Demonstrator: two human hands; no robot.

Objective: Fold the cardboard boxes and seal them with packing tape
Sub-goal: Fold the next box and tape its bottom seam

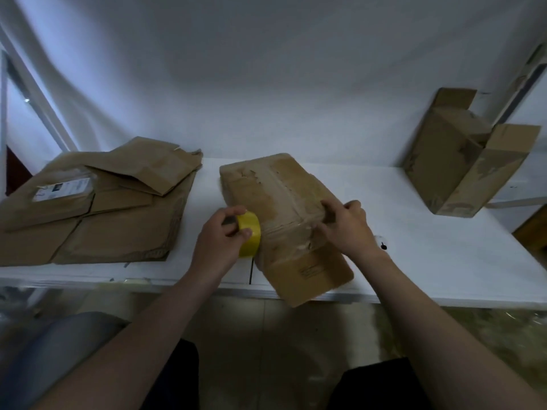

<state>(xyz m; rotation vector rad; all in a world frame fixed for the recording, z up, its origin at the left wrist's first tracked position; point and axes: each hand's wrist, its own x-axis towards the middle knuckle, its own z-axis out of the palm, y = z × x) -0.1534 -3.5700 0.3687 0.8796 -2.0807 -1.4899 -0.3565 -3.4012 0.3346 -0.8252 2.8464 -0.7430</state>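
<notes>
hands (220,236) tape roll (250,233) against box (284,214)

We're at a bare little packing station, a plain white table (429,232) set against a white backdrop (266,84), flattened cardboard boxes (97,208) stacked on its left, an open box (461,161) lying at the far right, and a yellow tape roll (250,232) in the middle.
</notes>
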